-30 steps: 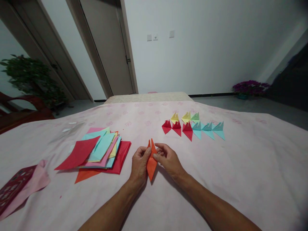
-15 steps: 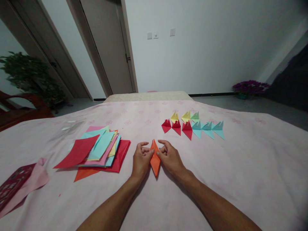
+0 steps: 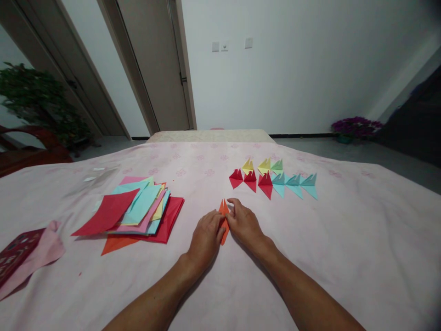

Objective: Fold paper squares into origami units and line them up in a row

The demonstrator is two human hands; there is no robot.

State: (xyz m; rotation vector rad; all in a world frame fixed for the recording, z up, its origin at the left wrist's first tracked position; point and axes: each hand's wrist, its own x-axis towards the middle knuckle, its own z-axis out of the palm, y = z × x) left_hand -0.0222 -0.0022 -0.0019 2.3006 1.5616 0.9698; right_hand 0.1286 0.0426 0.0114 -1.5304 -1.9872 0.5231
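Note:
A slim orange piece of folded origami paper (image 3: 225, 236) lies on the cloth in front of me, its two narrow points facing away from me. My left hand (image 3: 206, 235) covers its left side, fingers curled and pressed on the paper. From the other side my right hand (image 3: 245, 224) grips it with thumb and bent fingers near the middle. Much of the paper is hidden under the fingers. Beyond the hands, to the right, stand folded paper cranes: several red (image 3: 265, 185), several blue (image 3: 294, 185), yellow (image 3: 264, 166) and a green one (image 3: 277, 166).
A loose stack of coloured paper sheets (image 3: 146, 207) lies to the left, a red sheet (image 3: 106, 211) on top. Farther left are a dark red printed packet (image 3: 20, 253) and pink paper (image 3: 37, 264). The pink-patterned tablecloth (image 3: 327, 257) covers the table.
My left hand has shifted over the orange paper, its fingers now laid across the left side. The paper shows narrower than before. The view has tilted slightly.

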